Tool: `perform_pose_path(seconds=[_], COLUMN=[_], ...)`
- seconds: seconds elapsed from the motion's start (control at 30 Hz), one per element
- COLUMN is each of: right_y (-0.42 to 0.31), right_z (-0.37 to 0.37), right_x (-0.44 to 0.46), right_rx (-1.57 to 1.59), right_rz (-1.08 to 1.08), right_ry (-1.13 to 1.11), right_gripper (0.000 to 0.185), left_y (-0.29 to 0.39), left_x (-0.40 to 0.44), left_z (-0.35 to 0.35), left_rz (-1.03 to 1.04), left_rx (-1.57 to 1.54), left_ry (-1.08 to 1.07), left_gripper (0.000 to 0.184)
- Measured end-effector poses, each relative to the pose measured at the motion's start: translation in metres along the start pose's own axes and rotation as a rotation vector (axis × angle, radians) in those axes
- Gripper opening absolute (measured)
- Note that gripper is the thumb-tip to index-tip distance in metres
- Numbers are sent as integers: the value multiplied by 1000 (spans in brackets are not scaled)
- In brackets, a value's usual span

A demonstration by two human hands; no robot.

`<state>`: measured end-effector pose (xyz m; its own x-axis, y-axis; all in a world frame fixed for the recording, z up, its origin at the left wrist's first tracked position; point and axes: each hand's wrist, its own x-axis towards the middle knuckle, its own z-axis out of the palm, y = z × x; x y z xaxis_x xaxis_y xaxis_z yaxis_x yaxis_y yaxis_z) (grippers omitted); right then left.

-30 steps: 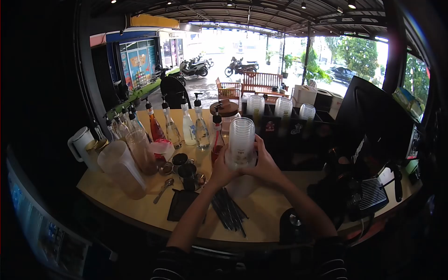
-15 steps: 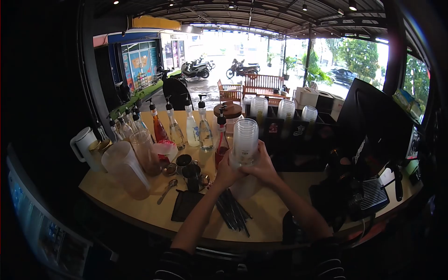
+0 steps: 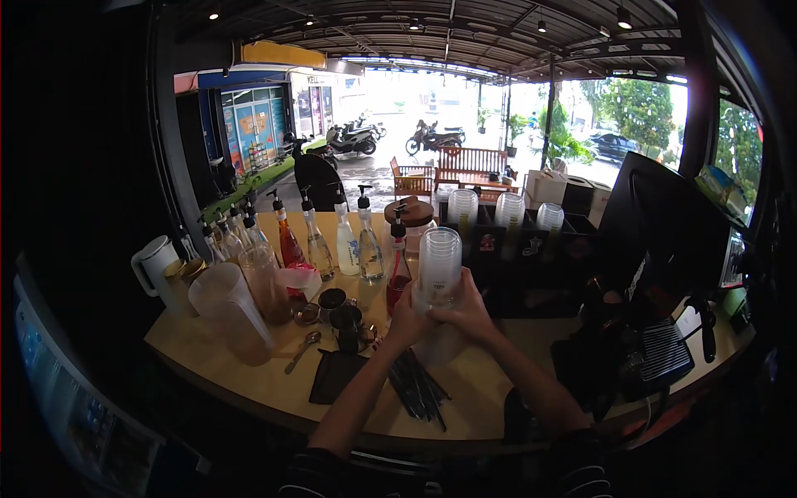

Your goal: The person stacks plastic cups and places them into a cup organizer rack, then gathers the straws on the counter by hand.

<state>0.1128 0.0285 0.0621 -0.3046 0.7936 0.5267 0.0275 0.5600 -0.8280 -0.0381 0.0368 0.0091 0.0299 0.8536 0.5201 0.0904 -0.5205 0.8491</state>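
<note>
Between my two hands stands a stack of clear plastic cups (image 3: 440, 264), upright, with dark print on its side. My left hand (image 3: 407, 319) is wrapped round its lower left side. My right hand (image 3: 467, 309) closes on the lower right side, its thumb across the front. Just behind my left hand is a pump bottle of red syrup (image 3: 399, 261). Below the hands, a bundle of black straws (image 3: 417, 388) lies on the wooden counter (image 3: 473, 390). The lower end of the stack is partly hidden by my fingers.
Several pump bottles (image 3: 320, 249) line the counter's left, with a pitcher (image 3: 228, 307), metal jiggers (image 3: 344, 319) and a spoon (image 3: 303, 352). A black organizer (image 3: 515, 249) holding more cup stacks stands behind. A dark monitor (image 3: 664, 241) is at right.
The whole view has shifted slightly, with the scene sitting lower in the frame. Both hands keep their hold on the cup stack, which has barely moved against the counter.
</note>
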Motion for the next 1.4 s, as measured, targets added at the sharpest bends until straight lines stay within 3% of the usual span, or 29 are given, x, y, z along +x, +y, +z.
perform_pose_path(seconds=[0.3, 0.43, 0.5, 0.7, 0.77, 0.8, 0.83, 0.9, 1.0, 1.03, 1.1, 1.17, 1.2, 1.23, 1.27, 1.3, 1.37, 1.4], right_y=[12, -34, -46, -84, -97, -103, -109, -117, -117, -116, -115, -121, -123, -122, -118, -117, -115, -115], right_z=[9, 5, 0, -2, 1, 3, 6, 15, 32, 39, 51, 59, 61, 64, 67, 68, 68, 77], right_x=[4, 21, 30, 33, 33, 31, 28, 24, 20, 18, 15, 8, 4, 0, -3, -2, -2, -6], right_rx=[123, 114, -180, -442, -487, -546, -605, -625, -857, -846, -723, -605, -401, -199, -98, -91, 237, 374], right_rz=[-132, -154, -203, -373, -431, -505, -576, -587, -721, -729, -734, -743, -686, -622, -478, -477, -12, 28], right_ry=[86, 114, 106, 99, 97, 111, 124, 112, 73, 63, 10, -13, 5, 23, 53, 50, -200, -226], right_gripper=[87, 86, 86, 89, 89, 89, 89, 86, 82, 82, 81, 75, 71, 68, 47, 47, 26, 26], left_y=[0, -4, -10, 19, 39, 53, 69, 103, 157, 159, 159, 146, 143, 141, 139, 139, 136, 134], left_x=[-1, -2, -2, 1, -3, -9, -14, -23, -40, -41, -44, -48, -54, -60, -67, -73, -86, -90], left_z=[2, 1, 2, -10, -22, -33, -40, -51, -53, -60, -81, -105, -114, -122, -129, -131, -132, -135], left_rz=[21, 46, 42, 131, 167, 235, 240, 390, 408, 411, 139, 161, 188, 214, 231, 228, 286, 342], left_rx=[7, 187, 221, 142, -316, -160, -155, -306, -361, -352, -278, -291, -297, -302, -328, -323, -216, -66], left_ry=[3, 29, 22, -119, -85, 75, 78, 304, 425, 438, 439, 415, 362, 308, 256, 260, 164, 65], left_gripper=[83, 91, 95, 99, 100, 99, 99, 95, 84, 84, 73, 67, 68, 70, 74, 74, 76, 78])
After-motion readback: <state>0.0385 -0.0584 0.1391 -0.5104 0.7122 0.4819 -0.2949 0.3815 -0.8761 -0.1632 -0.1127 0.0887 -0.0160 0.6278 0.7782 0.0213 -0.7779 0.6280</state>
